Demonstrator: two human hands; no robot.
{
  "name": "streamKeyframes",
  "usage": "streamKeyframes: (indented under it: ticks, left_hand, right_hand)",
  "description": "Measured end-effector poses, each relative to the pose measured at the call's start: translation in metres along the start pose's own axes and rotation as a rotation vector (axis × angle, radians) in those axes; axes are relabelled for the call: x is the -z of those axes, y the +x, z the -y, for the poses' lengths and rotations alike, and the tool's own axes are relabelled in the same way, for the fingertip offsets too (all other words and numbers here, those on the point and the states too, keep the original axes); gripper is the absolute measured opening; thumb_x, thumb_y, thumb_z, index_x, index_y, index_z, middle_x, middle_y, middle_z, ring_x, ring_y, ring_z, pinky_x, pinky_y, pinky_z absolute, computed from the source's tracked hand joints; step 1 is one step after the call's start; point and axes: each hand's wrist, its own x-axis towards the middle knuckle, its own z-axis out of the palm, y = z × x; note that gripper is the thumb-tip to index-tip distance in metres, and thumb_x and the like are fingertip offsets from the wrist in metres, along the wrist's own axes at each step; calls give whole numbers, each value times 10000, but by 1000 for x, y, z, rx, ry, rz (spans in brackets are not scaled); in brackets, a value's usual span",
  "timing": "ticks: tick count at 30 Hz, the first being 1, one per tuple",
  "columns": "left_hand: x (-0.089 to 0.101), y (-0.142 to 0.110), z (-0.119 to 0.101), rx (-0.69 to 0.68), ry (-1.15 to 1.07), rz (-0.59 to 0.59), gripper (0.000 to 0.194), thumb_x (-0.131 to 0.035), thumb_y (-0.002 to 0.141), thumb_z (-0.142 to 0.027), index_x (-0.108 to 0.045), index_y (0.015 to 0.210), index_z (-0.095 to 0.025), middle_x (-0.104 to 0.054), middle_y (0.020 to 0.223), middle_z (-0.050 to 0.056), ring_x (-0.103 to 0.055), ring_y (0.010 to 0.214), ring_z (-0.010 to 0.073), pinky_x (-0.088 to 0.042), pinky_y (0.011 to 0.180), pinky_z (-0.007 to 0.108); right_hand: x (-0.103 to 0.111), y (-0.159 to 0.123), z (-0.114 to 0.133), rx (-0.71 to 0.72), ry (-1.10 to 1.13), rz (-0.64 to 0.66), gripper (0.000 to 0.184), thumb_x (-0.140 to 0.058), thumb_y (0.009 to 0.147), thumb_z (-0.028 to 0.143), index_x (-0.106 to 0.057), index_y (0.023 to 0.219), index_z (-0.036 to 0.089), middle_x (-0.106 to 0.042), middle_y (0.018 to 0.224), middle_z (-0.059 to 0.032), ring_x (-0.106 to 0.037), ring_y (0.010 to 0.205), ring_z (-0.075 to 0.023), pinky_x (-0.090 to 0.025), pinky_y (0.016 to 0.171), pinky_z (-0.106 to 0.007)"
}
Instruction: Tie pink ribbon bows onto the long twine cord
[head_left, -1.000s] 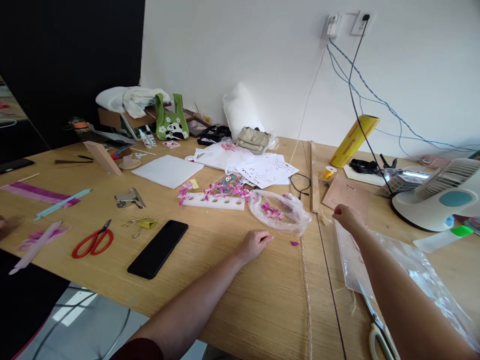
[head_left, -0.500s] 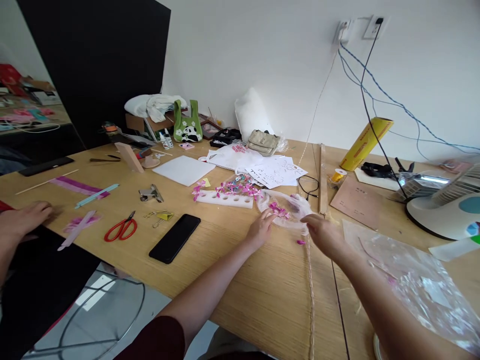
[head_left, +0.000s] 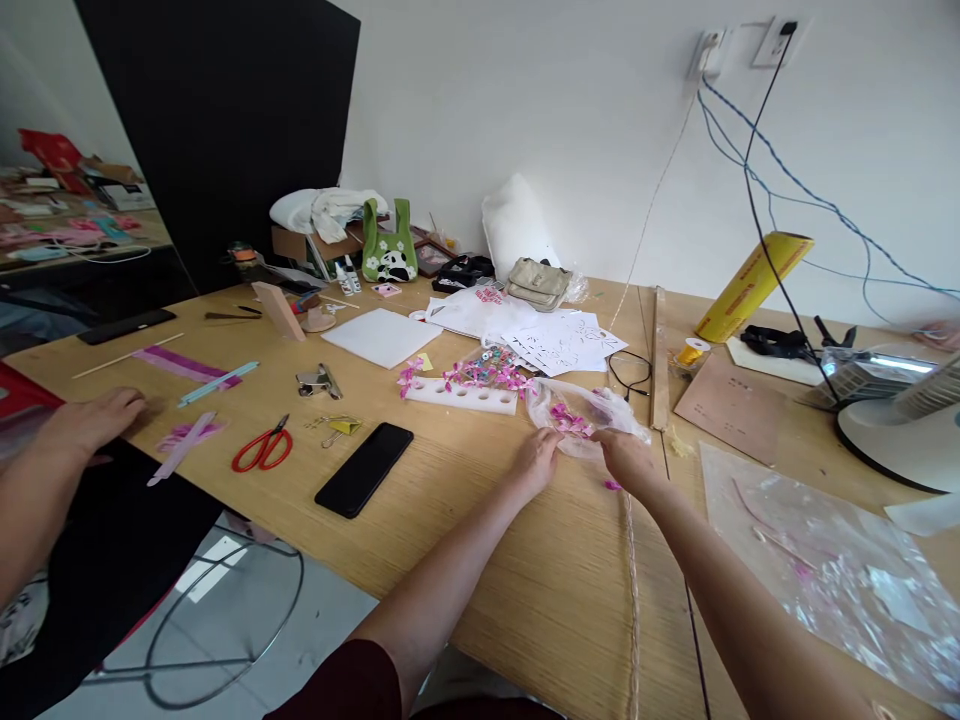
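Observation:
A thin clear plastic bag (head_left: 586,396) lies spread on the table with bright pink petal-like pieces (head_left: 570,421) in its middle. My left hand (head_left: 535,462) is closed on the near left edge of the bag. At the bag's near right side is my right hand (head_left: 628,462), its fingers drawn together beside the pink pieces; what lies between the fingertips is hidden. One loose pink piece (head_left: 613,485) rests on the table below the bag. Behind my left hand is a white foam strip with holes (head_left: 461,396), and pink flower-like pieces (head_left: 510,378) lie along its far edge.
A black phone (head_left: 364,470), red-handled scissors (head_left: 262,450) and metal clips (head_left: 319,381) lie to the left. A co-worker's hand (head_left: 97,420) rests at the far left. On the right are a crinkled plastic sheet (head_left: 810,560), a braided cord (head_left: 632,600) and a fan (head_left: 900,430).
My right hand has moved inward from the bag's right edge toward the pink pieces. My left hand stays at the left edge. The view has shifted slightly left.

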Motion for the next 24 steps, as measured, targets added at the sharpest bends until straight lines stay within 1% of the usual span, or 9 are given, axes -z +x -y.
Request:
streamKeyframes:
  ticks: [3, 5, 7, 12, 15, 20, 22, 24]
  left_hand:
    - [-3, -1, -2, 15, 5, -5, 344, -413, 729, -16, -595, 1002, -120, -583, 1009, 110, -531, 967, 184, -438, 888, 334]
    - [-4, -1, -4, 25, 14, -10, 307, -420, 737, -27, -613, 956, -122, -590, 983, 101, -535, 939, 179, -441, 872, 330]
    - [-4, -1, -4, 30, 13, -12, 294, -415, 745, -36, -620, 938, -121, -593, 963, 92, -535, 924, 174, -443, 858, 324]
    - [-3, 3, 1, 37, -1, -26, 301, -401, 763, -54, -623, 949, -139, -591, 970, 68, -524, 932, 165, -429, 862, 311]
    - [-2, 5, 4, 37, 3, -19, 302, -392, 774, -67, -626, 951, -137, -590, 984, 73, -519, 939, 169, -422, 869, 314]
    - [-1, 3, 0, 35, 24, 25, 302, -386, 778, -76, -630, 941, -148, -574, 1044, 72, -503, 984, 177, -403, 900, 321]
    - [0, 3, -1, 40, 41, 25, 303, -384, 779, -79, -631, 945, -138, -570, 1054, 81, -496, 1001, 184, -397, 909, 323]
    - [0, 2, -2, 45, 42, 29, 306, -382, 782, -83, -630, 953, -136, -568, 1060, 83, -490, 1014, 185, -395, 912, 322]
  right_hand:
    - [-6, 12, 1, -49, 15, 37, 379, -396, 772, 60, -650, 1020, 193, -674, 974, -94, -610, 870, -200, -404, 716, -266]
    - [-11, 20, 3, -77, 27, 19, 345, -403, 779, 83, -653, 997, 175, -677, 933, -106, -608, 841, -204, -396, 687, -265]
    - [-13, 27, 6, -90, 56, -6, 318, -408, 797, 118, -655, 987, 182, -678, 910, -99, -601, 823, -200, -384, 672, -259]
    - [-14, 43, 12, -74, 147, -51, 269, -442, 817, 206, -657, 977, 232, -674, 894, -59, -581, 804, -175, -362, 658, -238]
    - [-16, 54, 12, -83, 172, -65, 204, -488, 789, 224, -667, 887, 219, -665, 841, -54, -570, 748, -171, -346, 619, -244]
    - [-29, 70, 16, -141, 194, -79, 117, -576, 724, 272, -658, 775, 206, -641, 775, -47, -544, 660, -156, -316, 555, -245]
    - [-31, 72, 17, -151, 204, -91, 105, -571, 722, 262, -655, 738, 200, -638, 767, -49, -540, 663, -155, -312, 551, -245]
    - [-30, 73, 15, -160, 218, -112, 128, -539, 742, 259, -650, 743, 196, -638, 770, -50, -536, 667, -154, -310, 546, -246]
